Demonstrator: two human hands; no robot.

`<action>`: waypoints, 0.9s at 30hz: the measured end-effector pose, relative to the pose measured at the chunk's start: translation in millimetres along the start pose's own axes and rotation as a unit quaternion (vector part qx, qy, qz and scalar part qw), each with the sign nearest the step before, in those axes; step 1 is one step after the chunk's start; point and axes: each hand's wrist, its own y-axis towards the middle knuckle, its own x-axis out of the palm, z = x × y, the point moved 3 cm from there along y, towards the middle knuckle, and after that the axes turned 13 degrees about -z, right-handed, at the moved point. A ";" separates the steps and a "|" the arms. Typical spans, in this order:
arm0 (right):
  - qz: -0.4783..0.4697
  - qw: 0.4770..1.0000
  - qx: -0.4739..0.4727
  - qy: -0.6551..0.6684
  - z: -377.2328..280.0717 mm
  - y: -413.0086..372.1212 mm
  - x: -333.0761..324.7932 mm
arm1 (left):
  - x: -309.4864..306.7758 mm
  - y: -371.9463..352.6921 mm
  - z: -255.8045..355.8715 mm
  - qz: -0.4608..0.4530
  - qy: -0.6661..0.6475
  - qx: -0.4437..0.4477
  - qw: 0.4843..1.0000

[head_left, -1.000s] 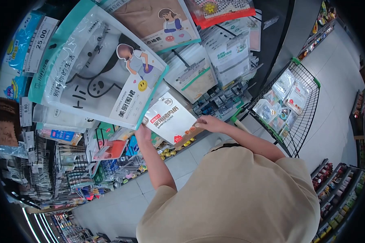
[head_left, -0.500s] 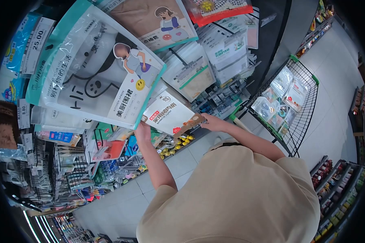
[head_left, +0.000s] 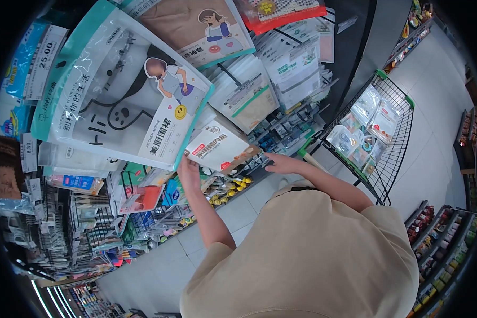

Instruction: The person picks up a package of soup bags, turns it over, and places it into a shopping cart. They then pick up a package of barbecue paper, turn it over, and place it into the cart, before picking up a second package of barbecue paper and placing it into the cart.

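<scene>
A stack of white barbecue paper packs (head_left: 220, 147) with brown lower edges hangs from the display in front of me. My left hand (head_left: 189, 170) is at the lower left corner of the front pack, fingers stretched up along its edge; the corner and an apron bag hide part of them. To the right of the pack, my right hand (head_left: 281, 164) is open, its fingertips just off the brown edge. A large kitchen apron bag (head_left: 127, 100) with a teal border hangs above my left hand.
A wire shopping cart (head_left: 403, 143) with several packaged goods stands on the right. Brown sleeve-cover packs (head_left: 196, 26) and clear bag packs (head_left: 244, 100) hang above. Small goods on hooks (head_left: 90, 212) fill the lower left. Another shelf (head_left: 442, 249) is at the lower right.
The front barbecue paper pack has tipped back and now lines up with the stack behind it. My right hand has come off its edge. The left hand stays at its corner.
</scene>
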 end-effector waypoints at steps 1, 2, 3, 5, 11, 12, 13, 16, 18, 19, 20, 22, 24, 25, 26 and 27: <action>-0.004 1.000 -0.010 0.000 -1.5 -5.5 -2.1 | -2.6 -2.4 -2.5 0.001 -0.001 -0.001 1.000; -0.009 1.000 -0.020 0.000 -3.0 -10.7 -4.0 | -5.6 -5.2 -5.0 0.007 0.010 0.004 1.000; -0.011 1.000 -0.018 0.000 -0.6 -14.2 -5.2 | -8.1 -7.3 -7.3 0.014 0.021 0.010 1.000; 0.017 0.999 -0.007 0.030 8.1 -23.4 -9.3 | -21.2 -8.0 -15.6 0.021 0.076 0.014 0.997; 0.185 0.973 -0.091 0.103 68.9 -45.5 -19.9 | -12.6 -13.6 -11.7 0.039 0.222 0.021 0.974; 0.232 0.959 -0.113 0.117 81.1 -51.3 -23.8 | -11.6 -13.4 -11.8 0.036 0.234 0.015 0.971; 0.228 0.960 -0.112 0.116 85.6 -58.6 -25.9 | -12.0 -13.4 -12.9 0.051 0.243 0.016 0.969; 0.339 0.915 -0.109 0.191 96.5 -94.7 -35.8 | -12.4 -18.2 -13.5 0.070 0.283 0.014 0.956; 0.460 0.879 -0.051 0.116 97.2 -128.0 -41.9 | -17.2 -22.8 -15.2 0.082 0.278 0.007 0.957; 0.462 0.878 -0.047 0.117 98.7 -141.2 -41.5 | -20.5 -27.4 -15.6 0.096 0.273 0.003 0.957; 0.477 0.874 -0.007 0.092 101.4 -154.8 -40.3 | -21.8 -32.1 -16.5 0.093 0.274 0.000 0.957; 0.493 0.867 0.036 0.069 115.3 -173.9 -32.3 | -26.7 -43.1 -18.0 0.115 0.219 -0.013 0.969; 0.497 0.861 0.106 -0.030 129.8 -188.2 -19.4 | -35.7 -52.6 -26.9 0.104 0.218 -0.023 0.970; 0.477 0.868 0.118 -0.072 134.6 -194.8 -11.7 | -32.2 -59.3 -32.5 0.101 0.181 -0.040 0.978; 0.479 0.867 0.121 -0.069 139.1 -200.1 -0.7 | -28.1 -65.4 -38.2 0.097 0.143 -0.057 0.983; 0.426 0.888 0.164 -0.057 149.5 -198.4 12.3 | -28.3 -69.6 -50.3 0.093 0.135 -0.079 0.983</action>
